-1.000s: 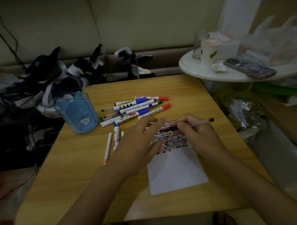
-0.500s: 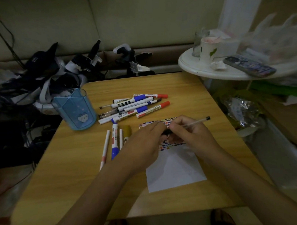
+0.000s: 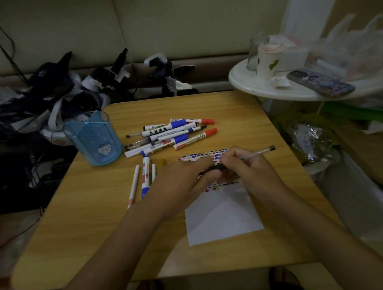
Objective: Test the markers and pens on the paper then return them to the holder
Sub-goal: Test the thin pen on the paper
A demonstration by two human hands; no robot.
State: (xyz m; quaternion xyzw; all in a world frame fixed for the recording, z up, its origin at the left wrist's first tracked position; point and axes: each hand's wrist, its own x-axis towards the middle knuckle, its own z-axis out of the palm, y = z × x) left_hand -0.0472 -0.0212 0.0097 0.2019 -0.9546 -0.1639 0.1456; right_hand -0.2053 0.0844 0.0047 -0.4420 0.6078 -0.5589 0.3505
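Your right hand (image 3: pixel 250 171) holds a thin clear pen (image 3: pixel 257 153); its grip is curled round the barrel, and the black end cap points to 2 o'clock. Your left hand (image 3: pixel 187 179) has its fingers curled at the pen's dark front end, right where the two hands meet. It looks like it pinches a small black part there, but you cannot tell for sure in this dim light.

A second ago your left hand lay flat and open on the paper (image 3: pixel 221 213). Now it has pulled in and closed at the pen tip. The pen has lifted off the colored marks and both hands sit a bit closer to you.

The paper lies on the table (image 3: pixel 80 224) under your hands, with rows of little colored marks across its far part. The near part is blank.

At 11 o'clock from your hands is a pile of markers (image 3: pixel 170 134) with blue and red caps. At 9 o'clock, just beside your left hand, lie a blue marker (image 3: pixel 145 176) and a thin white pen (image 3: pixel 133 186). The blue holder (image 3: pixel 93 138) stands upright at 10 o'clock, near the table's left edge.
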